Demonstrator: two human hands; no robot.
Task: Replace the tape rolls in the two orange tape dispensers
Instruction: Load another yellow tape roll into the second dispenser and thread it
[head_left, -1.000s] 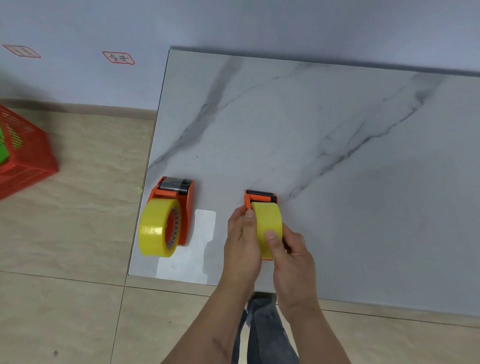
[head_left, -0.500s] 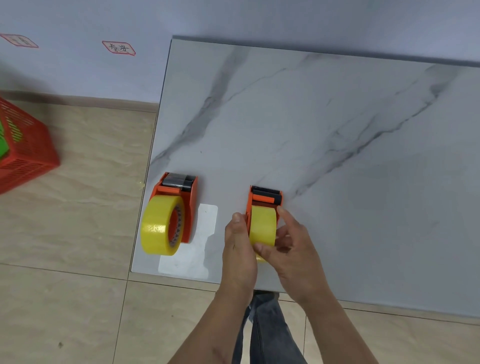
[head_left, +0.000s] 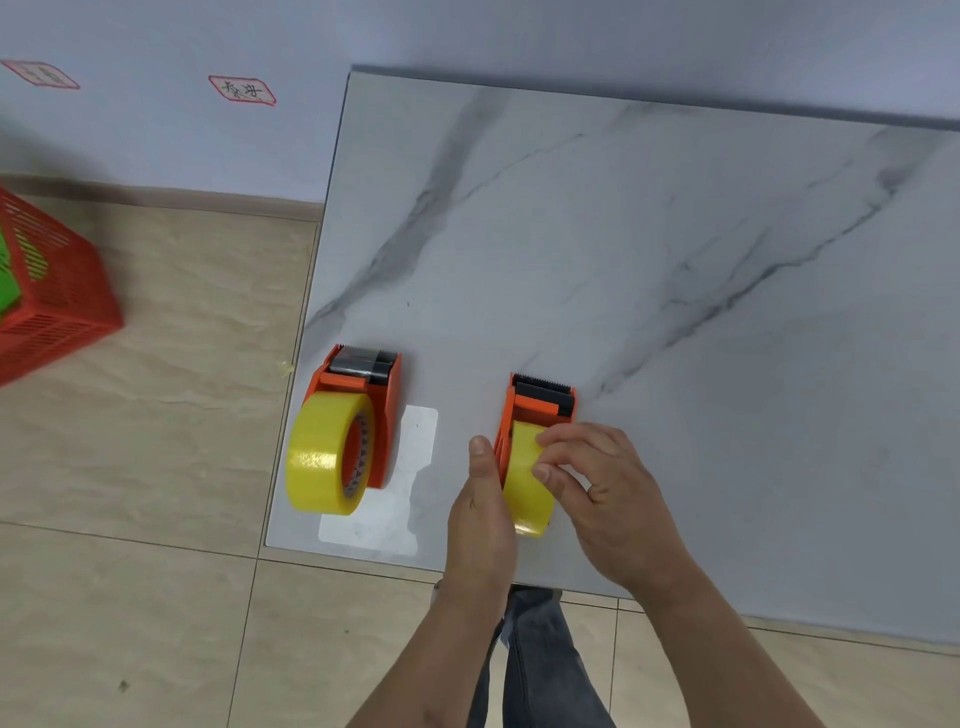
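Two orange tape dispensers stand on the marble table (head_left: 649, 249) near its front left corner. The left dispenser (head_left: 371, 384) carries a full yellow tape roll (head_left: 324, 457) and nobody touches it. The right dispenser (head_left: 543, 400) holds a second yellow roll (head_left: 524, 488). My left hand (head_left: 483, 499) is pressed flat against the left side of that dispenser and roll. My right hand (head_left: 597, 483) pinches the top of the roll with thumb and fingertips. My hands hide the lower part of the right dispenser.
A white rectangular sheet (head_left: 395, 488) lies on the table under and beside the left dispenser. A red plastic basket (head_left: 47, 291) stands on the tiled floor at the left. The wall with red-bordered labels (head_left: 241, 91) runs behind the table. My leg (head_left: 535, 660) shows below the table edge.
My right hand has shifted from gripping the roll's front to pinching its top near the cutter end. My left hand has stayed against the roll's left side.
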